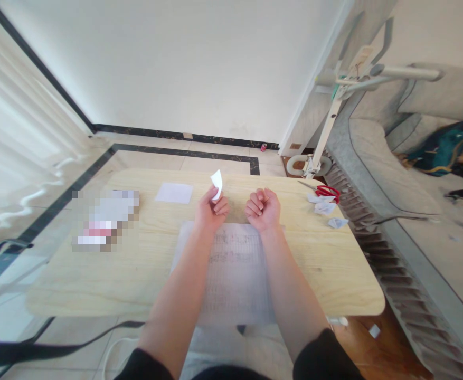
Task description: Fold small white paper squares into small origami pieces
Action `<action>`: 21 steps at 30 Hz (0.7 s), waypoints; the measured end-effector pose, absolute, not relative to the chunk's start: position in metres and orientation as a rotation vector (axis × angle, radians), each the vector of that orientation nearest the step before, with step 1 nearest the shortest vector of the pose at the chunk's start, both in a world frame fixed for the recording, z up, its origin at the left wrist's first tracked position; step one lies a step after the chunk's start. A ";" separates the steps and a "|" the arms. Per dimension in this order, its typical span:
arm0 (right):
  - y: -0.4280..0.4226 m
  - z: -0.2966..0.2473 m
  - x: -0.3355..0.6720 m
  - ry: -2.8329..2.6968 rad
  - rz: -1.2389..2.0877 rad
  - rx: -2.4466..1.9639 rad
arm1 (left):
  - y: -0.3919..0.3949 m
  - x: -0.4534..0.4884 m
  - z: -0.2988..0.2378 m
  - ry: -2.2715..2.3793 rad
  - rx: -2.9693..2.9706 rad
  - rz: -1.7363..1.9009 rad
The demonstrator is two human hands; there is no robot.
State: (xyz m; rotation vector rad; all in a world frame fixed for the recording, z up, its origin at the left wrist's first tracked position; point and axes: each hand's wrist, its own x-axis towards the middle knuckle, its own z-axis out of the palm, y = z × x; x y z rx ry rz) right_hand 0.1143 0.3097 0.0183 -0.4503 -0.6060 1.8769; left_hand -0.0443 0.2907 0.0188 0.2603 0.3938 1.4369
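Observation:
A small white piece of paper [217,182] stands up from my left hand [212,211], pinched between thumb and curled fingers. To its right, my right hand [263,210] is raised with its fingers curled inward; whether anything is inside them cannot be seen. Beneath my forearms lies a large printed sheet [235,274] with rows of faint markings, its near part hanging at the table's front edge. A blank white paper sheet [175,192] rests flat to the left of my left hand.
Red-handled scissors [327,192] lie at the table's [326,279] far right, beside folded white paper pieces [337,223]. A blurred-out stack [106,219] sits at the left. Beyond are a grey sofa [393,184], white exercise equipment [326,126] and a small red can [263,148] on the floor.

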 end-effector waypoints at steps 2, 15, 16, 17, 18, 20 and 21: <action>0.309 0.019 0.114 -0.610 1.875 -0.460 | 0.292 -0.053 0.024 0.431 0.266 1.456; 0.309 0.020 0.113 -0.611 1.867 -0.428 | 0.297 -0.079 0.065 0.637 0.445 1.510; 0.309 0.020 0.114 -0.610 1.861 -0.432 | 0.298 -0.074 0.060 0.628 0.449 1.500; 0.309 0.020 0.114 -0.611 1.861 -0.436 | 0.298 -0.070 0.055 0.615 0.455 1.489; 0.310 0.020 0.114 -0.612 1.864 -0.436 | 0.299 -0.066 0.050 0.599 0.463 1.479; 0.310 0.020 0.113 -0.615 1.875 -0.417 | 0.298 -0.057 0.038 0.578 0.489 1.452; 0.310 0.020 0.112 -0.616 1.878 -0.407 | 0.297 -0.054 0.033 0.589 0.506 1.442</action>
